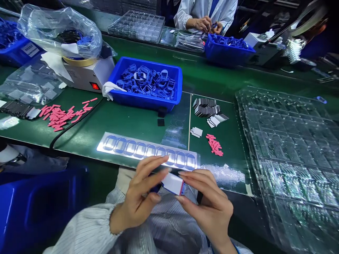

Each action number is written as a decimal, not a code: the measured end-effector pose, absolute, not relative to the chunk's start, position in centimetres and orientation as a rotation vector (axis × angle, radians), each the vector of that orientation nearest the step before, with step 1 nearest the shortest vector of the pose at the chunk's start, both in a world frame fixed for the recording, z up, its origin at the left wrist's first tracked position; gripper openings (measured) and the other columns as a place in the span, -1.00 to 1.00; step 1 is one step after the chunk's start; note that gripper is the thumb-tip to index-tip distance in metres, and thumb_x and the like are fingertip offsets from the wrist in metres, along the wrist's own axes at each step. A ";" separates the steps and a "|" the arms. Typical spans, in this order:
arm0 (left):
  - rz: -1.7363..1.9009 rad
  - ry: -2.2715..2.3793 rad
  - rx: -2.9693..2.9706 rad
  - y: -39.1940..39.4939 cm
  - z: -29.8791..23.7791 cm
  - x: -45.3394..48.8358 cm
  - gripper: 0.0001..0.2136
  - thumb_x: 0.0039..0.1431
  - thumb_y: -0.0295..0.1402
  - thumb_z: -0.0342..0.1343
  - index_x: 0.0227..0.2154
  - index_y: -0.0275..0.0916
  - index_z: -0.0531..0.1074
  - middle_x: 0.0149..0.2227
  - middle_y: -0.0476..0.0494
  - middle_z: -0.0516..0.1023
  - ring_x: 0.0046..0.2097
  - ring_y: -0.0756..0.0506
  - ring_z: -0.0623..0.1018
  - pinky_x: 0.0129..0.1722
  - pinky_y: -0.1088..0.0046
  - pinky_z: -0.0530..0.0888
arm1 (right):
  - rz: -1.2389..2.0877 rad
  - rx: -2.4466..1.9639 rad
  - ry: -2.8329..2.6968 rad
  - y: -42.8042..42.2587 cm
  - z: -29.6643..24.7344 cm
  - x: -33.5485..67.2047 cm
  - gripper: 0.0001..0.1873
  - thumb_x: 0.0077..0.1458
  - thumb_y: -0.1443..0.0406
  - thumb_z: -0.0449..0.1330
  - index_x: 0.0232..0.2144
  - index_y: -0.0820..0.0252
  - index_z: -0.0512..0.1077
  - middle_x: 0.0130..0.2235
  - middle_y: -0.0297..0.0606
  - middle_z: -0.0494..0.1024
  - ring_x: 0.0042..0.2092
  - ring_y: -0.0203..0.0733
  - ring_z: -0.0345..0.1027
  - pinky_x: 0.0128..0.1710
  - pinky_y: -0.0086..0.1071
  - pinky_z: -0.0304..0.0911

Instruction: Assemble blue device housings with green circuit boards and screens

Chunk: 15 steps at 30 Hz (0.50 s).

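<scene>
Part [172, 183] at lower centre, pinched in the right grip [212, 206], already bore a pink strip [182, 187]. Whether the left grip [137, 197] held on too was unclear. Blue parts [148, 84], upper centre, seemed left to do.

The one view looks from the wearer's head, forward and down, across a flat green workbench [127, 118] whose near edge slants down the frame toward the right. The bare left hand [139, 197] and bare right hand [210, 201] are close below the lens; a co-worker's loose white sleeve [182, 16] shows well beyond, far side.
</scene>
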<state>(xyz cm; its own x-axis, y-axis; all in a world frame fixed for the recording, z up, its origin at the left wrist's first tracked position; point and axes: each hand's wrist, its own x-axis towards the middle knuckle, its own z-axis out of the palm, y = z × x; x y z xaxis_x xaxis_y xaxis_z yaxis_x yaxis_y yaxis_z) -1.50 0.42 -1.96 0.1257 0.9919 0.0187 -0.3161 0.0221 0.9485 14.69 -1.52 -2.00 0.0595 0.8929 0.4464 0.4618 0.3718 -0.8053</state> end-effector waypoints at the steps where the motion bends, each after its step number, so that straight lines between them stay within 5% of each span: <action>1: 1.224 0.905 1.078 0.5 -1.8 -1.8 -0.78 -0.14 -0.34 0.36 -0.33 -0.10 0.62 -0.07 -0.23 0.61 0.13 -0.29 0.38 0.21 0.13 0.13 | 0.508 -1.263 -1.604 -1.6 -2.0 14.9 -0.70 -0.07 0.36 0.34 -0.22 0.05 0.51 -0.28 -0.22 0.60 -0.24 -0.07 0.44 -0.27 -0.16 0.36; 5: 1.032 0.949 1.138 1.3 -0.8 -2.6 -0.71 -0.23 -0.59 0.37 -0.49 -0.01 0.61 -0.27 -0.15 0.69 -0.05 -0.22 0.56 0.20 0.14 0.16 | 0.497 -1.283 -1.704 -1.7 -1.9 15.2 -0.74 -0.07 0.39 0.32 -0.26 0.07 0.49 -0.32 -0.28 0.59 -0.26 -0.12 0.43 -0.29 -0.20 0.36; 10: 0.635 0.745 1.282 3.4 0.0 -4.5 -0.63 -0.19 -0.69 0.29 -0.38 -0.05 0.60 -0.11 -0.21 0.62 0.00 -0.29 0.55 0.19 -0.01 0.15 | 0.480 -1.274 -1.789 -1.9 -1.5 15.1 -0.77 -0.10 0.32 0.35 -0.31 0.10 0.48 -0.37 -0.32 0.59 -0.31 -0.15 0.44 -0.33 -0.23 0.33; 15: 0.613 0.732 1.378 3.1 -0.2 -5.4 -0.56 -0.15 -0.76 0.22 -0.28 -0.09 0.59 -0.07 -0.24 0.58 0.04 -0.32 0.51 0.17 -0.01 0.22 | 0.489 -1.276 -1.827 -2.0 -1.5 14.8 -0.79 -0.13 0.35 0.34 -0.35 0.10 0.46 -0.39 -0.34 0.58 -0.34 -0.15 0.43 -0.35 -0.23 0.31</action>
<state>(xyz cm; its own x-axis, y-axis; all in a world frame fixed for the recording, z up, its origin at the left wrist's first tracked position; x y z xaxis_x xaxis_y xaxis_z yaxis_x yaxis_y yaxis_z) -5.41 3.14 -0.19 0.6414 0.7604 -0.1017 0.0330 0.1051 0.9939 14.84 -2.03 -1.53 -0.1355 0.9025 0.4089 0.5774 0.4073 -0.7076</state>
